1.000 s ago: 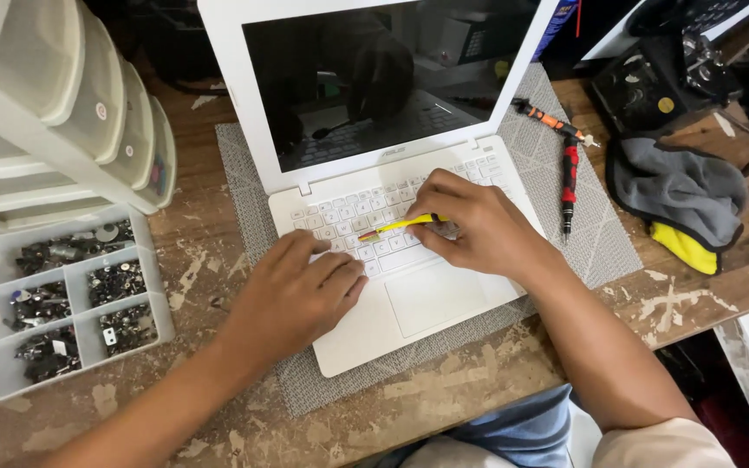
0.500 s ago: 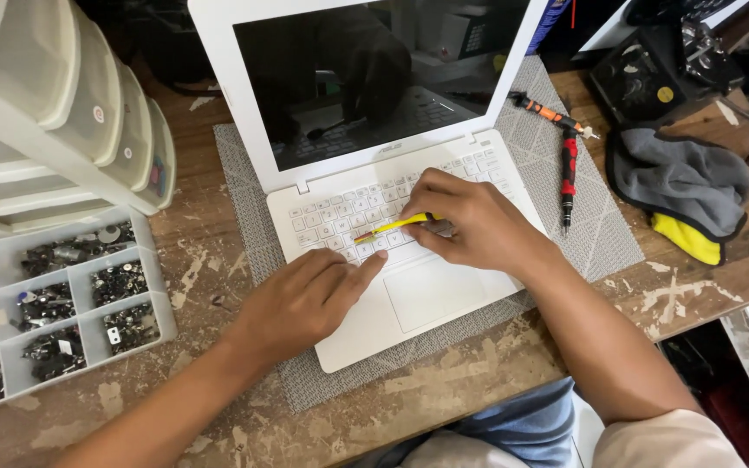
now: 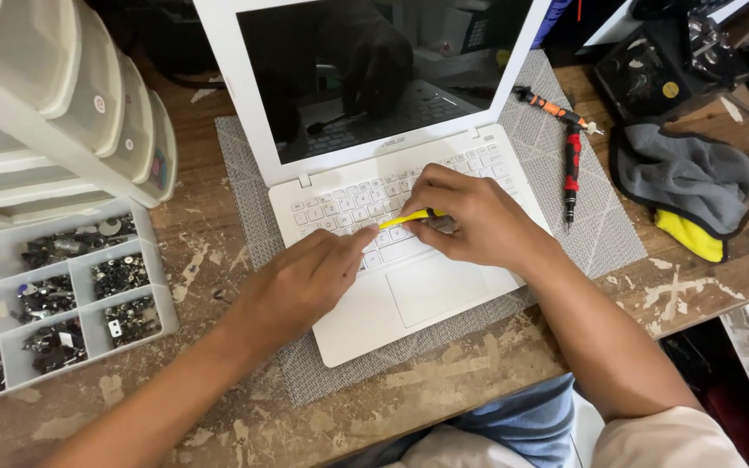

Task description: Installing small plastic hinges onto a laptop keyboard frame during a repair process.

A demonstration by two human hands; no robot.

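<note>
Laptop (image 3: 409, 286): white matt plastic shell; screen (image 3: 374, 78) was glossy, reflective. Mat (image 3: 604, 230) under laptop: grey woven, textured. Workbench (image 3: 218, 407) around laptop: rough, scarred wood. Right of laptop, cloth (image 3: 687, 186): soft grey fabric. Left, parts tray (image 3: 71, 269): translucent plastic.

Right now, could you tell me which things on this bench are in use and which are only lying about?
In use:
- white laptop
- yellow tool in the right hand
- left hand at the keyboard
- grey mat under the laptop

Lying about:
- two red and orange screwdrivers
- grey and yellow cloth
- parts tray
- stacked plastic drawers
</note>
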